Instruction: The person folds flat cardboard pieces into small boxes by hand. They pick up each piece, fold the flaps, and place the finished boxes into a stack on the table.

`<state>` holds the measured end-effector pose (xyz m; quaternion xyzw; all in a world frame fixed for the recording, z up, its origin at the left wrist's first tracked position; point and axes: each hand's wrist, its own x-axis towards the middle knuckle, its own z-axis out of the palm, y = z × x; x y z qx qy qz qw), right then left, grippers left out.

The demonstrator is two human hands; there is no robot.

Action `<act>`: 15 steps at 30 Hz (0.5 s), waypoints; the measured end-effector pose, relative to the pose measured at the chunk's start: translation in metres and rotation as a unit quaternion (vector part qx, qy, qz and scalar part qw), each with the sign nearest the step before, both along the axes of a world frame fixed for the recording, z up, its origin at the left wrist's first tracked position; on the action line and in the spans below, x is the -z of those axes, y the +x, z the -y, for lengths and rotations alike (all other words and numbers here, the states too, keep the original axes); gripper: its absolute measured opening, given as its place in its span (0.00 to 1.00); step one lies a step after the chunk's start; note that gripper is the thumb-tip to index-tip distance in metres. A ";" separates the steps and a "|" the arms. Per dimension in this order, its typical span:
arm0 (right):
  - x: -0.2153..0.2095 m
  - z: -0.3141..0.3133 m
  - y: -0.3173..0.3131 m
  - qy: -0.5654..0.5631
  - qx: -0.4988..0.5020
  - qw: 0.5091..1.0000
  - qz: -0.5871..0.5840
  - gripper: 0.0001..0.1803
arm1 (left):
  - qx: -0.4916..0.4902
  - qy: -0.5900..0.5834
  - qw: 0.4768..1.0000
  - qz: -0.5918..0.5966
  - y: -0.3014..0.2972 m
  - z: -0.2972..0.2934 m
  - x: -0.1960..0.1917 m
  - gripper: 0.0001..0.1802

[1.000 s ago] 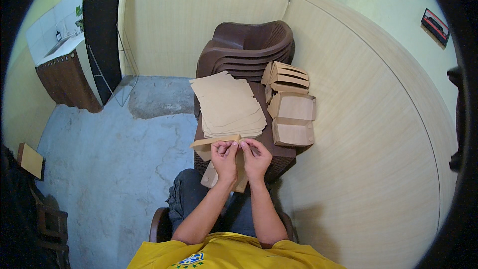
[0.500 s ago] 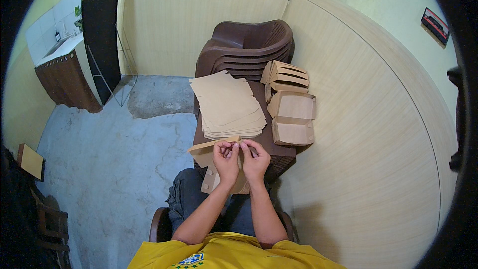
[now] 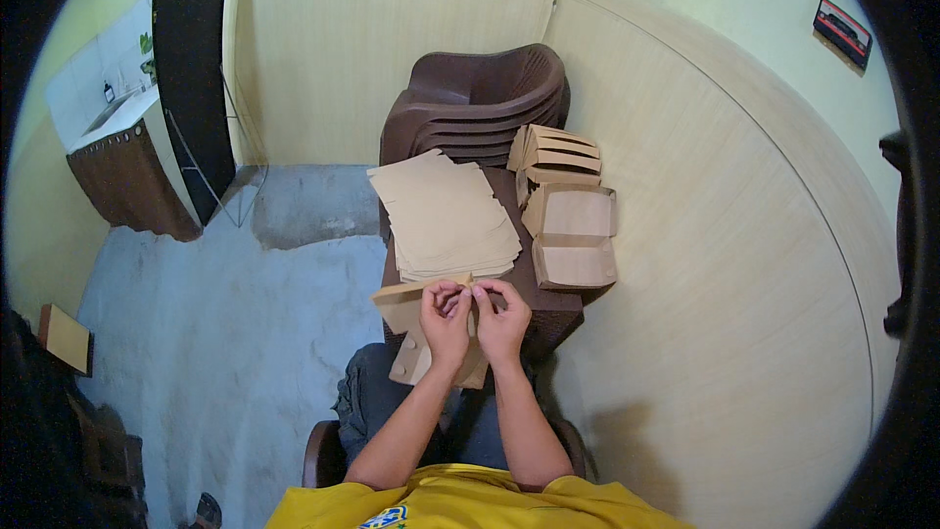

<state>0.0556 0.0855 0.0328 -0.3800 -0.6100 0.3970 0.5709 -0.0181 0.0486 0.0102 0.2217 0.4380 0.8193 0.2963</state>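
Note:
Between my hands is a partly folded brown cardboard box (image 3: 399, 306), its far wall standing up and its near panel hanging over my lap. My left hand (image 3: 446, 318) pinches the upper edge near the far right corner. Right beside it, my right hand (image 3: 501, 315) pinches the same corner, thumbs almost touching. The fingertips cover most of the corner flaps. Just beyond my hands lies a stack of flat cardboard blanks (image 3: 446, 216) on the brown table (image 3: 553, 306). To its right sits a folded box (image 3: 576, 235) with its lid open.
Behind that open box, several folded boxes (image 3: 558, 154) stand nested together. Stacked brown plastic chairs (image 3: 480, 88) rise behind the table. The panelled wall (image 3: 725, 235) runs along the right side. At the far left are a black ironing board (image 3: 191, 78) and a curtained sink counter (image 3: 127, 176).
The view has tilted and shifted slightly. Both hands stay pinched at the box corner, with only small finger movements. A dark foot or shoe now shows at the lower left.

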 end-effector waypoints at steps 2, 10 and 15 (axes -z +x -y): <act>0.001 -0.002 -0.003 -0.013 -0.013 1.000 -0.016 0.08 | 0.005 -0.002 1.000 -0.013 -0.004 -0.001 0.000 0.14; 0.002 0.000 -0.003 -0.066 -0.016 0.998 0.003 0.09 | -0.024 -0.005 0.999 -0.041 -0.009 -0.001 -0.001 0.16; 0.005 0.001 -0.003 0.007 -0.032 0.999 -0.007 0.08 | -0.002 0.013 0.999 0.036 -0.011 0.001 0.001 0.19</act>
